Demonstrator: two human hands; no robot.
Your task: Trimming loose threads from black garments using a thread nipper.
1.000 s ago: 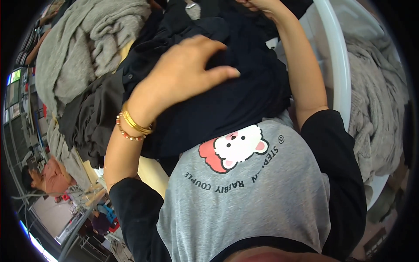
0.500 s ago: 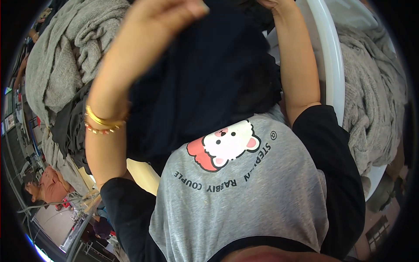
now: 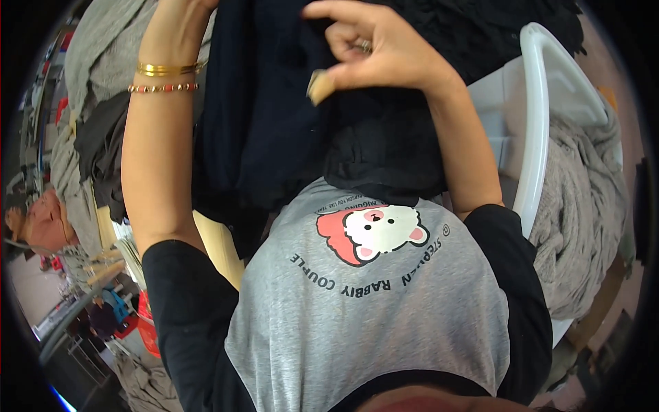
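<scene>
Dark navy cloth (image 3: 274, 130) hangs in front of my body and runs up past the top edge. My right hand (image 3: 388, 51) is over it, index finger stretched out and thumb held apart, the other fingers curled. A tan piece (image 3: 320, 87), perhaps a wrap, sits at the thumb tip; a ring shows on one finger. My left hand (image 3: 199, 4) is at the upper edge beside the navy cloth; its fingers are out of view. Gold bangles and a beaded bracelet circle that wrist. Black cloth (image 3: 384, 154) lies bunched against my shirt.
A white plastic tub (image 3: 537, 137) stands at my right, with grey knit fabric (image 3: 580, 226) beyond its rim. More grey knit fabric (image 3: 103, 62) is heaped at the upper left. Another person (image 3: 44, 223) sits far left.
My right hand has come down into view over the cloth. My left hand has moved left and up, mostly out of the picture. The navy cloth has shifted left, and bunched black cloth now shows.
</scene>
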